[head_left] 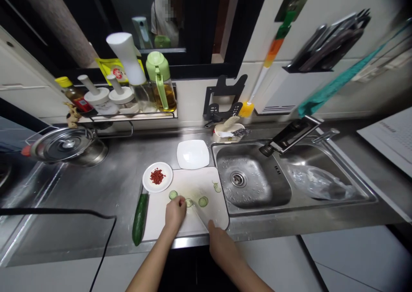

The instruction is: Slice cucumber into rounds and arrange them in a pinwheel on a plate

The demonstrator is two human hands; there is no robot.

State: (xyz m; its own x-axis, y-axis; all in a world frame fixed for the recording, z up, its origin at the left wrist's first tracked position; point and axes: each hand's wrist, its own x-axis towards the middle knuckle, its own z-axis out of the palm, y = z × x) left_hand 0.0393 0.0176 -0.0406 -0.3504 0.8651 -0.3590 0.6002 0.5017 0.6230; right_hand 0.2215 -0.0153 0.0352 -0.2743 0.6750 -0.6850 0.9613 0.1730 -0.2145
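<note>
A white cutting board [157, 223] lies on the counter with cucumber slices in small groups on it. My right hand [222, 242] is closed around a kitchen knife [201, 217], whose blade points up and left over the board. My left hand [175, 214] has its fingers curled down at a few cucumber slices [189, 203] beside the blade tip; they look pinned there, though the fingertips are partly hidden. More slices [203, 201] lie to the right, with thin pieces [216, 186] near the corner. A whole cucumber [140, 220] rests along the board's left edge.
A white plate of chopped red pieces [157, 176] overlaps the board's upper left corner. Behind the board stands a white square dish [193, 154]. The sink [254, 176] is to the right, a lidded pot [74, 148] far left. A black cable [106, 240] hangs at lower left.
</note>
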